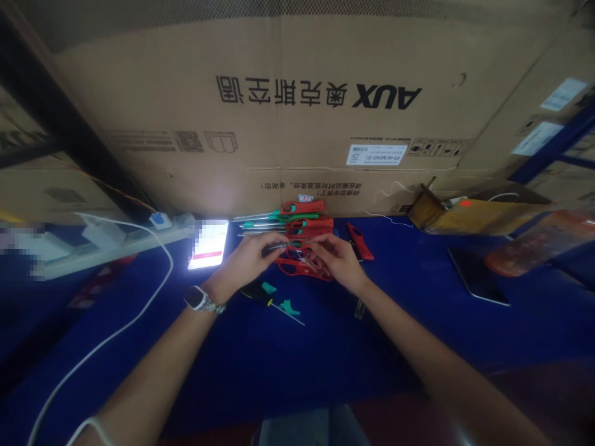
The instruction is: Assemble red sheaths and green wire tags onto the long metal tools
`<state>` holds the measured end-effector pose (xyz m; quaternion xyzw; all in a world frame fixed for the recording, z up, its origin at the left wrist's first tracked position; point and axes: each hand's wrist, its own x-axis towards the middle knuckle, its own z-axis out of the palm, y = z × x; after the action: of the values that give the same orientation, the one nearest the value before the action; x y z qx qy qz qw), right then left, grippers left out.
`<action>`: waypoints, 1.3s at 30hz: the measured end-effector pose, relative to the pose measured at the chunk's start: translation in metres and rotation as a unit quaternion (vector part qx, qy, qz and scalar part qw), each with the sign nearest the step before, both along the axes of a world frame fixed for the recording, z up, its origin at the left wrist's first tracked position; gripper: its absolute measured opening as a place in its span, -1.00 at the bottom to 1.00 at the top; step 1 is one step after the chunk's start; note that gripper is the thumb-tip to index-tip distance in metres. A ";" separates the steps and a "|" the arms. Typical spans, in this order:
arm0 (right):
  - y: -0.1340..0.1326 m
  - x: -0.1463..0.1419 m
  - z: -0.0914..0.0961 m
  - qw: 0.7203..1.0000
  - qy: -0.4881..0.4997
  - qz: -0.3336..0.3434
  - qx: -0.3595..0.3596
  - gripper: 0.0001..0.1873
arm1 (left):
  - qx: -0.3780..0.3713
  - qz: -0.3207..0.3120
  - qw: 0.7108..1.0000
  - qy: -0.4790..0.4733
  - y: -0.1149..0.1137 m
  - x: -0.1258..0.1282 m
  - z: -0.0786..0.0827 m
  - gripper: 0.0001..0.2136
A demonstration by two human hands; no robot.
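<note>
My left hand point(258, 254) is closed, its thumb and fingers pinching a slim, dark metallic part point(275, 246). Close by on the right, the fingertips of my right hand point(341, 263) are pressed together at the other end of the same small assembly; its detail is too blurred to make out. Just behind the hands lie several red long-nosed lighters point(309, 224) with green triggers and metal tubes pointing left. Beneath my fingers is an open red lighter shell point(297, 269). Another red shell piece point(360, 241) sits right of my right hand.
A screwdriver point(258, 293) and green plastic pieces point(289, 308) lie on the blue tabletop point(279, 371). At left are a lit phone point(218, 238) and a white cable point(139, 313). Rightward are a dark phone point(476, 279), bottle point(534, 244) and open box point(483, 214). Cardboard point(279, 136) stands behind.
</note>
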<state>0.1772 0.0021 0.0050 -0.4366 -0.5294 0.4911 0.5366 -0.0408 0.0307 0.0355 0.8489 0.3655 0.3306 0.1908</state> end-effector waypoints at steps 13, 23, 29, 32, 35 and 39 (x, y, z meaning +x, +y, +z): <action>-0.001 -0.007 0.001 0.998 -0.035 -0.043 0.012 -0.42 | 0.039 0.007 0.999 0.035 -0.003 0.004 -0.004 -0.85; -0.010 -0.008 0.008 0.999 -0.025 0.024 -0.042 -0.46 | 0.042 -0.008 0.998 0.039 -0.003 0.000 -0.006 -0.86; -0.006 -0.012 0.003 0.999 -0.032 0.033 0.007 -0.49 | 0.046 -0.009 0.998 0.051 -0.005 0.003 -0.005 -0.84; -0.001 -0.011 -0.001 0.998 -0.057 0.029 0.028 -0.51 | 0.056 -0.011 0.996 0.065 -0.006 0.004 -0.005 -0.82; 0.000 -0.010 -0.002 0.994 -0.094 0.029 0.045 -0.54 | 0.054 -0.015 0.996 0.076 -0.005 0.005 -0.005 -0.82; -0.005 -0.004 -0.001 0.982 -0.172 0.011 0.070 -0.65 | 0.047 -0.003 0.996 0.076 -0.003 0.002 -0.004 -0.83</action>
<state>0.1728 -0.0025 0.0045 -0.4699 -0.6520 0.3759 0.4613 -0.0391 0.0275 0.0311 0.8806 0.3604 0.2816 0.1236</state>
